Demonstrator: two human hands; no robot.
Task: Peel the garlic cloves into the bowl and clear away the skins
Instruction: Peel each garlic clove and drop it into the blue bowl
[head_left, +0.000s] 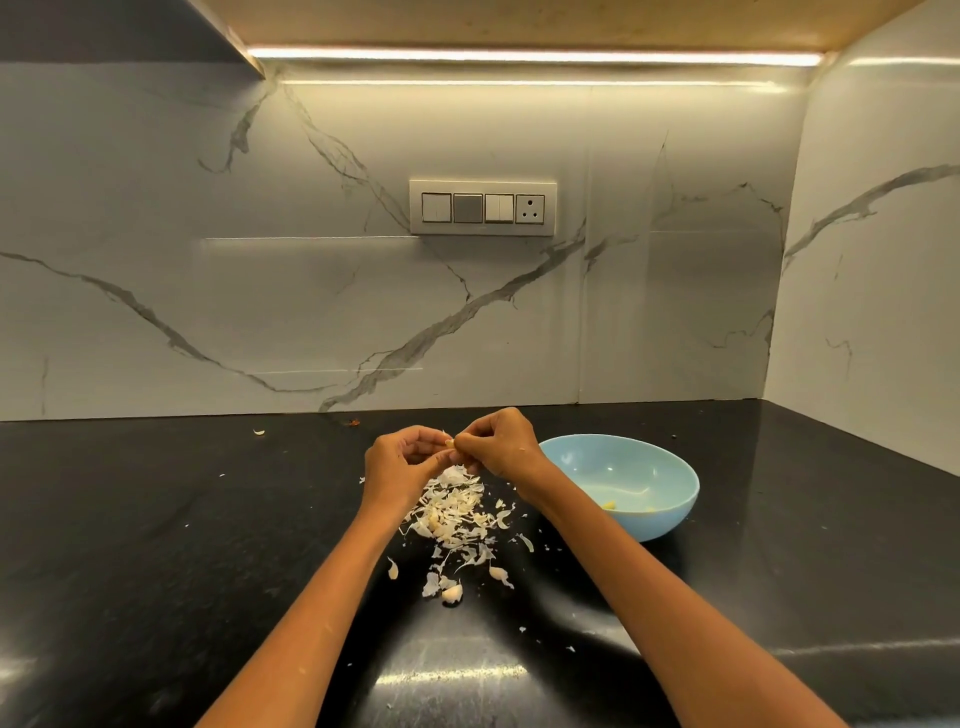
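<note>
Two hands meet above the black tabletop (156, 519), well in from its back edge and a little short of the wall. The left hand (397, 465) and the right hand (498, 447) both have their fingers curled inward, and between their fingertips they pinch a single garlic clove (450, 443), held in the air with a wisp of papery skin standing up from it. How far that clove is peeled cannot be told at this size.

Directly below the hands, between the two forearms, lies a loose heap of garlic skins (457, 506), pale flakes spread over the dark surface and thinning out toward the front edge. At the near end of that scatter rest a few unpeeled cloves (452, 593), lying on the tabletop among the flakes. Small stray bits of skin dot the surface further left, and one lone flake (258, 432) sits close to the back edge.

Just beside the right wrist, toward the right edge of the tabletop, stands a light blue bowl (670, 467), upright and apart from the heap. A few yellowish peeled pieces (609, 504) show at its bottom, partly hidden by the forearm.

On the marble wall behind, a switch panel (482, 208) hangs under a strip light.
</note>
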